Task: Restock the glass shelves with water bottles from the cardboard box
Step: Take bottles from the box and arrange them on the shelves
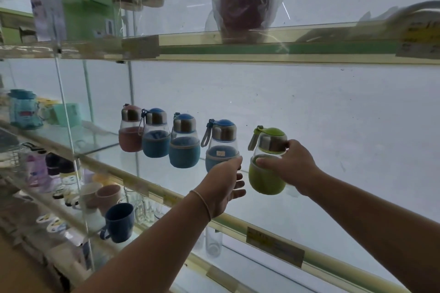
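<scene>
A row of small glass water bottles with sleeves stands on the middle glass shelf (152, 188): a pink one (130, 137), two blue ones (156, 141) (184, 150), then a third blue bottle (221, 147) and a green bottle (266, 173) at the right end. My right hand (289, 165) grips the green bottle around its neck and body. My left hand (225, 182) holds the lower part of the third blue bottle, hiding its base. The cardboard box is out of view.
The upper shelf (262, 49) carries a wrapped maroon cup (245, 0), lidded jars (142, 0) and a green box (85, 7). Mugs (117, 221), cups and bottles fill the lower left shelves. A yellow label (273, 245) sits on the shelf edge.
</scene>
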`<action>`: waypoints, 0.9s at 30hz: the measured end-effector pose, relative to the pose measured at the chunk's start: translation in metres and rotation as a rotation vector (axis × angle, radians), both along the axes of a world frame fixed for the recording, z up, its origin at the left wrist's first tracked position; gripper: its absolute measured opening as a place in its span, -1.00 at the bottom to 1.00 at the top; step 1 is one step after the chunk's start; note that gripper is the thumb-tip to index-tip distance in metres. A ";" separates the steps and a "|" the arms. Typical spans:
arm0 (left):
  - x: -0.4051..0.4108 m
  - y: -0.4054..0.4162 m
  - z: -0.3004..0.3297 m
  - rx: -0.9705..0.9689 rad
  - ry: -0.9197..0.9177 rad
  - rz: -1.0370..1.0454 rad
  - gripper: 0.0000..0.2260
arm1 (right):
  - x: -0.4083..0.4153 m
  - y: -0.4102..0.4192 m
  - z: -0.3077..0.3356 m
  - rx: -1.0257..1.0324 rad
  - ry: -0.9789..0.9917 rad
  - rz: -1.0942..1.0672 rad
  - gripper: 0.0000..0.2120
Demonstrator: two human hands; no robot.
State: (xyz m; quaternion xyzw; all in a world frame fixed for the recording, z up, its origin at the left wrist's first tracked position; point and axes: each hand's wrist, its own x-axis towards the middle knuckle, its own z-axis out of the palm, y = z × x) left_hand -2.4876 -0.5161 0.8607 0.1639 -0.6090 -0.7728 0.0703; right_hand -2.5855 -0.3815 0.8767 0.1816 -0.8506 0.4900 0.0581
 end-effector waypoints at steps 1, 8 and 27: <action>0.002 -0.004 -0.001 0.004 0.007 0.007 -0.62 | 0.001 0.000 0.000 0.016 0.000 -0.006 -0.40; 0.024 -0.032 0.000 -0.012 0.074 0.031 -0.57 | 0.034 -0.014 0.018 0.343 0.443 -0.276 -0.01; 0.248 -0.275 -0.068 -0.357 0.155 0.647 -0.60 | 0.234 -0.269 -0.048 0.304 0.551 0.472 -0.45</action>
